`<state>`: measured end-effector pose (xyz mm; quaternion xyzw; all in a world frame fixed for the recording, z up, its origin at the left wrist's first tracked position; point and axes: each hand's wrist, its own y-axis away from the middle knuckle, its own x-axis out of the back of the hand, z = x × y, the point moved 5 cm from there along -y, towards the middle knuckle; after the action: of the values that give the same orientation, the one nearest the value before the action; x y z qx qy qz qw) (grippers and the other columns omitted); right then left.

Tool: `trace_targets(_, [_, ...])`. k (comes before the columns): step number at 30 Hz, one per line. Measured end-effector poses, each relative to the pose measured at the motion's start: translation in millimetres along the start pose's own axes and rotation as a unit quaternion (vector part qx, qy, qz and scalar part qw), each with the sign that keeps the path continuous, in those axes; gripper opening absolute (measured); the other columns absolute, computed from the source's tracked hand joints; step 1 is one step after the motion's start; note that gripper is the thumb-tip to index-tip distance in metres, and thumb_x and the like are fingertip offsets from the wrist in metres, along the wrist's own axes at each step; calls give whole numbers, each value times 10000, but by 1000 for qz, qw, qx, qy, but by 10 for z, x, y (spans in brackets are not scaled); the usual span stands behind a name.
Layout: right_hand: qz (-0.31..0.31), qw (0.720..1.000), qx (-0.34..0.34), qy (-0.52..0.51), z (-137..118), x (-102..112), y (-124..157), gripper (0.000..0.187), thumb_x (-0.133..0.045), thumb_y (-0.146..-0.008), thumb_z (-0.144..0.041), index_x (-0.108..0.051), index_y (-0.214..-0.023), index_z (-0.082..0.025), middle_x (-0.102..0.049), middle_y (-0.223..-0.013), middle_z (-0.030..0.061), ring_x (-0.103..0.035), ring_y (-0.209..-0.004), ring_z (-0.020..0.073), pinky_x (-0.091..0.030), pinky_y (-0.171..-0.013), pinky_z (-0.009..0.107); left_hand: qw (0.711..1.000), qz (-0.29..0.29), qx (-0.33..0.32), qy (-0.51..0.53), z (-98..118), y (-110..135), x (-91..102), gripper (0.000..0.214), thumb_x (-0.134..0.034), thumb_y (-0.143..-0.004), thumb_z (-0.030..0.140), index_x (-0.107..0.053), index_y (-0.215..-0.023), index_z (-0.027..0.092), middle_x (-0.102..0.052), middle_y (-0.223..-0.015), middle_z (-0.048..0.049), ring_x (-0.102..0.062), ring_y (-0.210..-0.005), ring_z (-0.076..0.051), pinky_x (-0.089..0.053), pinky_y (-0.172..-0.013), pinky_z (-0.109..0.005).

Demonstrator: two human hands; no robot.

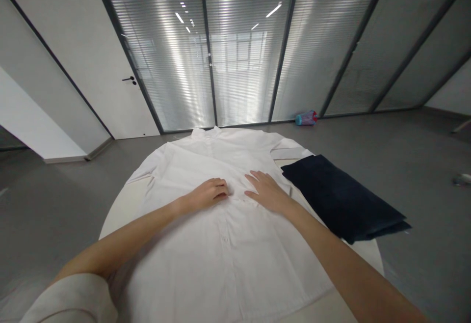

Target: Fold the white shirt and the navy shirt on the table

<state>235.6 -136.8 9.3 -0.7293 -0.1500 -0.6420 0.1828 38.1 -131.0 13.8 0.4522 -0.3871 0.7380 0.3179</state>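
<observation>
A white button-up shirt [206, 244] lies spread front-up on a round white table [114, 210], collar at the far side. My left hand [208, 193] rests on the shirt's middle near the button placket, its fingers curled under and pressed to the cloth. My right hand [267, 191] lies flat on the shirt just to the right of it, fingers stretched out and slightly spread. The two hands are a short gap apart on either side of the placket.
A folded dark navy garment [342, 198] lies on the table's right side, overhanging the edge. A small blue and pink bottle [306, 118] lies on the grey floor by the glass wall with blinds. A white door with a handle [129, 79] is at left.
</observation>
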Motion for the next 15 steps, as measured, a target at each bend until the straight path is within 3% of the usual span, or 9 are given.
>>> trace_targets(4, [7, 998, 6, 69, -56, 274, 43, 225, -506, -948, -217, -643, -1116, -158, -649, -1181, 140, -600, -1090, 274, -423, -922, 364, 998, 35, 45, 20, -150, -123, 107, 142, -590, -957, 305, -683, -974, 199, -634, -992, -46, -613, -832, -150, -487, -758, -250])
trace_targets(8, [-34, 993, -2, 110, -97, 298, 68, 268, -450, -903, -55, -632, -1071, -157, -686, -1050, 128, -648, -995, 261, -414, -857, 344, 998, 41, 26, -41, -374, -243, 124, 219, -656, -911, 289, -695, -1119, 233, -655, -1114, -61, -613, -1023, -195, -471, -925, -299])
trace_targets(15, [-105, 989, -67, 83, -15, 213, 90, 357, -388, -887, -23, -595, -1139, -166, -705, -1025, 153, -692, -940, 277, -436, -698, 319, 998, 45, -27, -40, -485, -218, 56, 300, -515, -1002, 400, -725, -1024, 187, -680, -993, -95, -615, -942, -187, -468, -882, -300])
